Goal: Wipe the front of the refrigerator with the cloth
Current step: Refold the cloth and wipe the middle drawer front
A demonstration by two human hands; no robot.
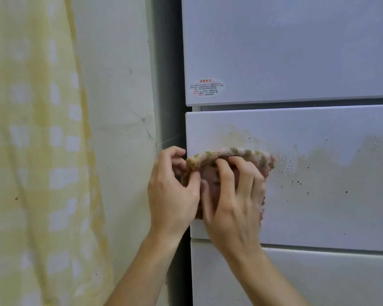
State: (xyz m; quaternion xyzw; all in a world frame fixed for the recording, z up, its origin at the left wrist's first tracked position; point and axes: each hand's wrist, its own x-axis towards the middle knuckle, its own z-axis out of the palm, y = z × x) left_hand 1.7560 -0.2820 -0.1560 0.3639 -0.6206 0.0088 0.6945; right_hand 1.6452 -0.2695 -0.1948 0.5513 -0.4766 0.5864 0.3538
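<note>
The white refrigerator fills the right side, its front split into stacked door panels. The middle panel carries a greenish-yellow smear and dark specks. A pink cloth stained green lies against that panel's left part. My right hand presses the cloth to the panel with fingers spread and bent. At the panel's left edge my left hand pinches the cloth's left border between thumb and fingers. Most of the cloth is hidden under both hands.
A red-lettered sticker sits low on the upper panel. A dark gap separates the refrigerator from a pale wall. A yellow checked curtain hangs at far left.
</note>
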